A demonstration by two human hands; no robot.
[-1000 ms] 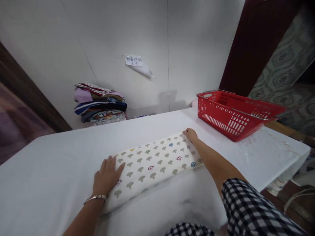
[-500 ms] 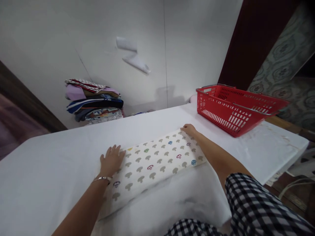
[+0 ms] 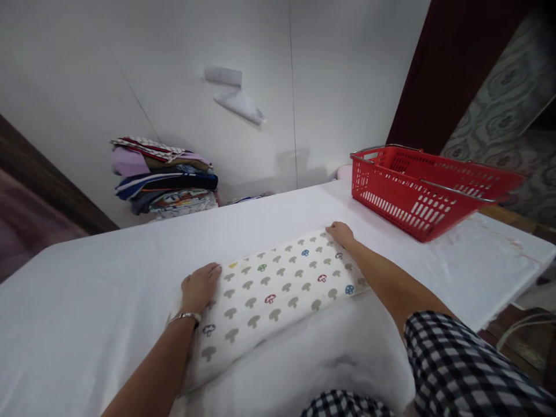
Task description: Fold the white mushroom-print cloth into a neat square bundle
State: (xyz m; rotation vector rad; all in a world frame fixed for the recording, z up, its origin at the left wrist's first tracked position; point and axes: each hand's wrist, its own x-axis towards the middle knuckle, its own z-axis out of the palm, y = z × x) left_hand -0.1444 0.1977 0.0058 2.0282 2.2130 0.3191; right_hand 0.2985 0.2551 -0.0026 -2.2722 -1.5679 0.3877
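Cloth [image 3: 284, 298]; under curled L hand [image 3: 201, 286], grip unclear; R hand [image 3: 341, 234] pinches far R corner

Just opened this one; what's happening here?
A person in a checked sleeve has both hands on a mushroom-print cloth lying on a white-covered table. The left hand is at its left end, the right hand at its far right corner; how firmly they grip is unclear. A red basket stands to the right, and stacked fabrics sit back left.
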